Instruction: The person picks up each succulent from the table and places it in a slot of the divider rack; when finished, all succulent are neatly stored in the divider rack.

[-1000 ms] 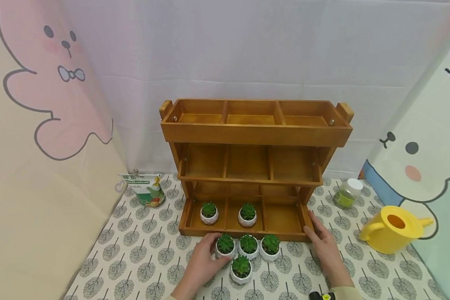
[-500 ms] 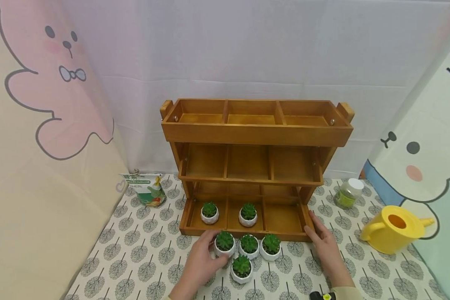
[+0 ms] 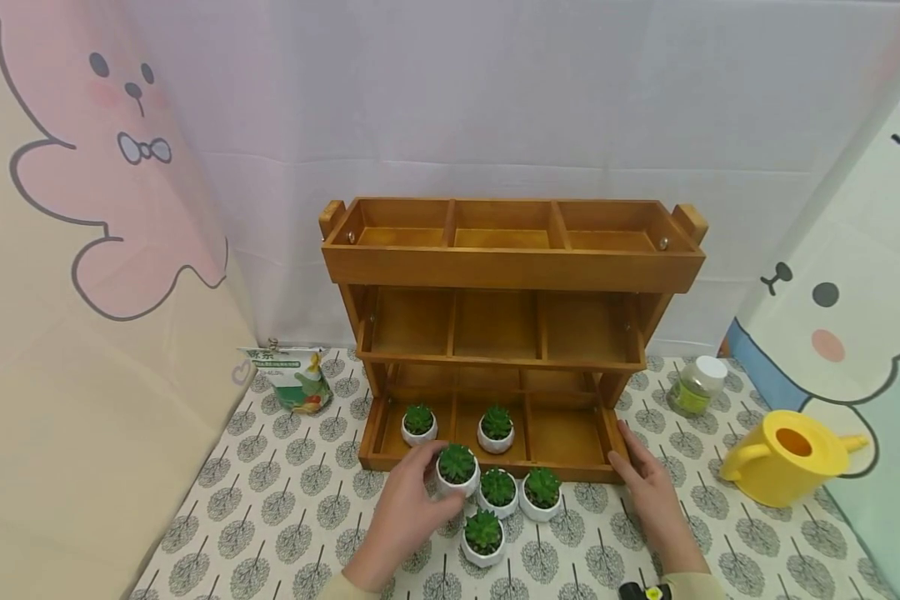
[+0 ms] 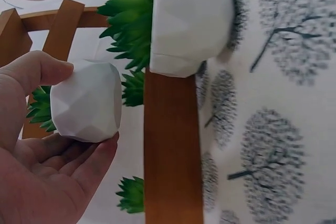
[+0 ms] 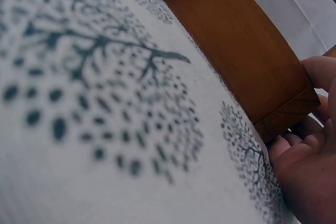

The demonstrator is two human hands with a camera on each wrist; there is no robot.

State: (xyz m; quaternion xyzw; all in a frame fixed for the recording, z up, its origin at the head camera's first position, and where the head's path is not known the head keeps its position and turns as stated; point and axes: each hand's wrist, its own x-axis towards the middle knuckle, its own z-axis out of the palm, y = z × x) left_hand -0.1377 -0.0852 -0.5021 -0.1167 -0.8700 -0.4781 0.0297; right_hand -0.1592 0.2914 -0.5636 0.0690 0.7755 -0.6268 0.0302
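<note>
My left hand [image 3: 405, 508] holds a small potted succulent [image 3: 457, 463] by its white faceted pot, thumb on one side and fingers on the other. In the left wrist view the held pot [image 4: 88, 103] is tilted in that camera's frame, above the shelf's front board [image 4: 172, 145]. Two more succulents, the middle one [image 3: 498, 488] and the right one [image 3: 542, 490], stand before the wooden shelf, with another [image 3: 483, 533] nearer me. My right hand [image 3: 651, 492] grips the shelf's lower right front corner [image 5: 283, 103], fingers along its outer side.
The three-tier wooden plant shelf [image 3: 513, 268] has divided compartments. Its bottom tier carries a left succulent [image 3: 419, 423] and a middle succulent [image 3: 496, 429]. A green-white bag [image 3: 294, 382] stands left; a lidded jar [image 3: 696, 387] and yellow watering can [image 3: 783, 458] stand right.
My left hand has raised the leftmost front-row succulent off the tablecloth and moved it slightly forward and right, toward the shelf. My right hand has stayed at the shelf corner.
</note>
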